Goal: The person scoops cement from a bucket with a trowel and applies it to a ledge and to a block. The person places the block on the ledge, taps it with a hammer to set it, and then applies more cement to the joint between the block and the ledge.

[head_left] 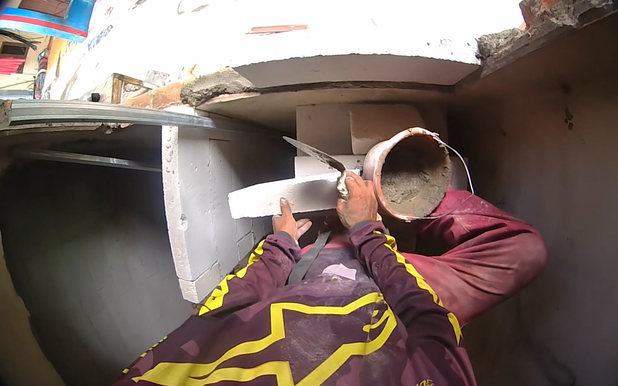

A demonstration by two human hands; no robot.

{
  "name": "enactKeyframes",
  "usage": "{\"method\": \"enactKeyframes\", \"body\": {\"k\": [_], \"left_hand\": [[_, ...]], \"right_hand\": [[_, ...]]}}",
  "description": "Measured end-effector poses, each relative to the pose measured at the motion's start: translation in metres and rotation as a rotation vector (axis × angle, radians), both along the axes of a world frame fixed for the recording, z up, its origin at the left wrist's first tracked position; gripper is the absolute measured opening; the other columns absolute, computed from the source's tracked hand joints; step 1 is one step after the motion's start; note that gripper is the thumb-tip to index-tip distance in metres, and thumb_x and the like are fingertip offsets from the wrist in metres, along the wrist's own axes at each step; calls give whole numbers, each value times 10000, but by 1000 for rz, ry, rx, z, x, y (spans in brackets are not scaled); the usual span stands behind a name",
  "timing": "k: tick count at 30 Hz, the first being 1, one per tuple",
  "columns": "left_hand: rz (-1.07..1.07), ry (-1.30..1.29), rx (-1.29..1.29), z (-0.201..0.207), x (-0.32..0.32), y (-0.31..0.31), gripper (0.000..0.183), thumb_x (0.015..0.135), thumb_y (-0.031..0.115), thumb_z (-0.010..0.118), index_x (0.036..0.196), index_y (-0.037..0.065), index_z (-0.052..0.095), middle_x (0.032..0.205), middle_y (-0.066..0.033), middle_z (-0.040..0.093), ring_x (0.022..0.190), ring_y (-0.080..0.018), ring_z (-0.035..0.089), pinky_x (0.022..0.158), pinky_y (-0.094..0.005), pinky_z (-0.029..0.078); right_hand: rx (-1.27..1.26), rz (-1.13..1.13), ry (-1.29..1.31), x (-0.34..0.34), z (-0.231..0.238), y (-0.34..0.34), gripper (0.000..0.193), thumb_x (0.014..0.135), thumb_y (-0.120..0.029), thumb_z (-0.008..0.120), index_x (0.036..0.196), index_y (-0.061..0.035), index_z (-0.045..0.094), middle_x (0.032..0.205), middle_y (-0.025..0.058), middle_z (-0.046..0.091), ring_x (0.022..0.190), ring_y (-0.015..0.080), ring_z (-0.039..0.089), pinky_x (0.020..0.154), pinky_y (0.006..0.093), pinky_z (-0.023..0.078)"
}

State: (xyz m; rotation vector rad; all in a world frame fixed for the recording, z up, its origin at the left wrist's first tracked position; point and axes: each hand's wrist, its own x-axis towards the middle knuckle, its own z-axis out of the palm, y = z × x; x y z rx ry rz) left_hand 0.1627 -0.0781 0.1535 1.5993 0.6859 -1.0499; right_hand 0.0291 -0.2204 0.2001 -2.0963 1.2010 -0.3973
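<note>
My left hand (289,222) grips the near long edge of a white block (276,196), its thumb on the upper face and its other fingers partly hidden below. The block lies slantwise in front of my body. At its right end my right hand (358,202) is closed round the handle of a trowel (315,152). The trowel's pointed metal blade reaches left above the block. Just right of that hand, a round bucket (382,168) stands tilted toward me with grey mortar (414,185) inside and a thin wire handle at its side.
More white blocks (323,127) are behind the held one. A low white block wall (197,192) rises at the left, with a metal channel (121,115) extending left from it. A dark recess lies beyond. My bent knee (485,243) is beside the bucket, near a plastered wall (580,194).
</note>
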Motion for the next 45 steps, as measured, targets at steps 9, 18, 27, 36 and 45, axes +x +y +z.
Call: {"method": "enactKeyframes", "body": {"k": [9,18,27,36,45], "left_hand": [[-1165,-212,164,48,62,42,453,844,273,786,1171,25,594,1041,-125,709,767,-207,706,652,-355,591],[-1981,-1073,373,42,62,-34,1337,488,477,951,1543,191,180,1599,-119,208,1475,-353,210,1142,-693,161],[-2009,-1335,319,7,68,-24,1165,608,314,903,1526,149,205,1420,-150,420,1239,-367,467,1015,-519,366],[-2162,-1092,408,19,69,-39,1101,708,424,842,1536,72,209,1420,-193,424,1275,-392,473,1035,-493,421],[-1890,-1130,288,-13,80,-37,536,971,353,501,1419,61,470,1265,-257,605,1161,-419,601,959,-511,474]], "right_hand": [[38,7,29,-5,1,-9,541,635,-13,674,1174,-32,648,1304,115,627,1042,344,592,971,406,484],[53,-138,-1,-2,2,-2,546,659,0,675,1198,-80,655,1332,46,621,1073,350,584,968,401,500],[169,-219,-77,-6,-7,-1,481,706,4,644,1178,-87,663,1268,19,646,1017,328,590,921,421,517],[247,-298,-148,-3,-20,7,350,687,-35,644,1027,-112,674,1106,-2,586,1107,313,522,939,455,436],[144,-362,-152,15,-50,16,162,721,-170,668,882,-155,667,1008,-9,600,1119,280,505,909,484,413]]}}
